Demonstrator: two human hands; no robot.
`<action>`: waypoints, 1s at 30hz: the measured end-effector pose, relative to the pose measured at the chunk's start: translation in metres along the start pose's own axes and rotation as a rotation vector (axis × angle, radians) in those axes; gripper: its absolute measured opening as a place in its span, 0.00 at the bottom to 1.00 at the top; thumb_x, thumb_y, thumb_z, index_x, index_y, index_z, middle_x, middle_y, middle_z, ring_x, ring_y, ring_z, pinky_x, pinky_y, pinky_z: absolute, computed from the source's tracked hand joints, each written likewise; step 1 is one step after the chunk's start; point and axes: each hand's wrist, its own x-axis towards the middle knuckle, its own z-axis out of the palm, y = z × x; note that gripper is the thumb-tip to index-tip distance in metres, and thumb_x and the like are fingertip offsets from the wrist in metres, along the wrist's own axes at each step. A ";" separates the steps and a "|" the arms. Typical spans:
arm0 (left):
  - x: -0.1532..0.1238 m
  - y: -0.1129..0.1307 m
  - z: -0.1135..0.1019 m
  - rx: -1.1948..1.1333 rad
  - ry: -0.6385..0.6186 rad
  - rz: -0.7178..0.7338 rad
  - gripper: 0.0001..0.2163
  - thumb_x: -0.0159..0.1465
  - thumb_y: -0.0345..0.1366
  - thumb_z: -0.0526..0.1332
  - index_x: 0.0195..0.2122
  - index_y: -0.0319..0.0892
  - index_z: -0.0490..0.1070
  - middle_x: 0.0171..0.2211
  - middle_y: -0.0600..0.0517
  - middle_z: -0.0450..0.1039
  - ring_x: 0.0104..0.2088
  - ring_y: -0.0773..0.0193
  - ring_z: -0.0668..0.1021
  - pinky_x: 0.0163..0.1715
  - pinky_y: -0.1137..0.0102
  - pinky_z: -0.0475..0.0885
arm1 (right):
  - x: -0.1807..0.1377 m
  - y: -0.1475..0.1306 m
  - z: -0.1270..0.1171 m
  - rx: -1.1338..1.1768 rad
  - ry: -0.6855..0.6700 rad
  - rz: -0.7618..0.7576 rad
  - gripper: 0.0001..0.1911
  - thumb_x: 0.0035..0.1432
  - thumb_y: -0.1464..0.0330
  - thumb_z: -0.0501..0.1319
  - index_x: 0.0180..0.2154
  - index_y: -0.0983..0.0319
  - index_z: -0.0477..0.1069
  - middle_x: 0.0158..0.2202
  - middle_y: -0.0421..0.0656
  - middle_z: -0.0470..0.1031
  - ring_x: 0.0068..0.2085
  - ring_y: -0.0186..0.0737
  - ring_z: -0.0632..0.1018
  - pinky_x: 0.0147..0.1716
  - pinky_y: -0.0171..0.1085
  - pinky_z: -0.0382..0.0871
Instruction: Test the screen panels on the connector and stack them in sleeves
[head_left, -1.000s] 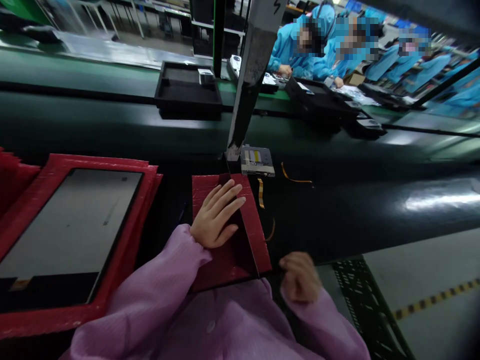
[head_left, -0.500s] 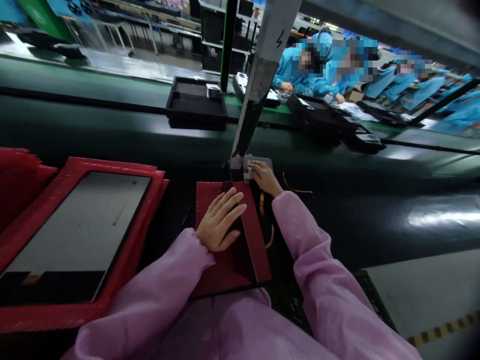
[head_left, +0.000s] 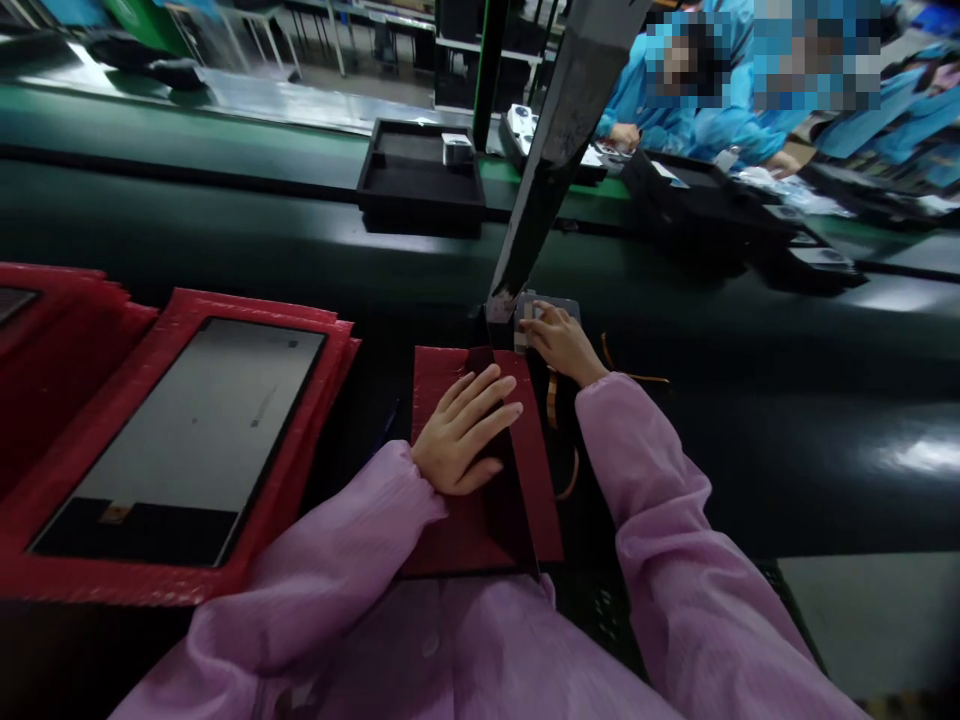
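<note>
Head cam: left hand (head_left: pixel 465 430) is palm down with fingers loosely spread, gripping nothing, over a smooth red sheet (head_left: pixel 541 480) with a dark, straight-edged area. Right hand (head_left: pixel 562 343) has bent fingers over a flat grey box (head_left: pixel 520 340) by the metal post (head_left: pixel 514 292); can't tell if they're actually pinching it. Bendy orange ribbon strips (head_left: pixel 553 400) lie just beside. Off left, a thin grey-and-black panel (head_left: pixel 195 420) sits on shiny, crinkly red wrap (head_left: pixel 165 585). Shallow black tray (head_left: pixel 386 185) across the bench has one small silvery-white block (head_left: pixel 457 150) in its far right corner.
</note>
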 end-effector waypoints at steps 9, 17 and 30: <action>0.003 -0.003 -0.006 0.012 -0.097 -0.018 0.33 0.70 0.54 0.33 0.69 0.41 0.51 0.67 0.43 0.58 0.71 0.56 0.53 0.68 0.55 0.53 | 0.007 -0.003 -0.003 0.031 0.021 0.019 0.16 0.67 0.67 0.52 0.46 0.63 0.77 0.65 0.54 0.60 0.58 0.55 0.69 0.56 0.55 0.63; 0.008 -0.002 -0.021 -0.084 -0.180 -0.066 0.35 0.69 0.56 0.31 0.67 0.40 0.56 0.67 0.44 0.58 0.71 0.56 0.53 0.68 0.56 0.51 | 0.001 -0.031 -0.071 0.193 0.108 0.014 0.15 0.67 0.65 0.54 0.46 0.64 0.75 0.45 0.49 0.75 0.45 0.44 0.78 0.47 0.45 0.74; 0.002 -0.003 -0.014 -0.234 -0.145 -0.042 0.33 0.69 0.57 0.38 0.69 0.43 0.51 0.70 0.42 0.50 0.71 0.50 0.50 0.68 0.53 0.47 | -0.003 -0.108 -0.065 0.635 -0.022 -0.110 0.40 0.63 0.52 0.57 0.69 0.55 0.43 0.67 0.50 0.55 0.65 0.51 0.62 0.59 0.54 0.63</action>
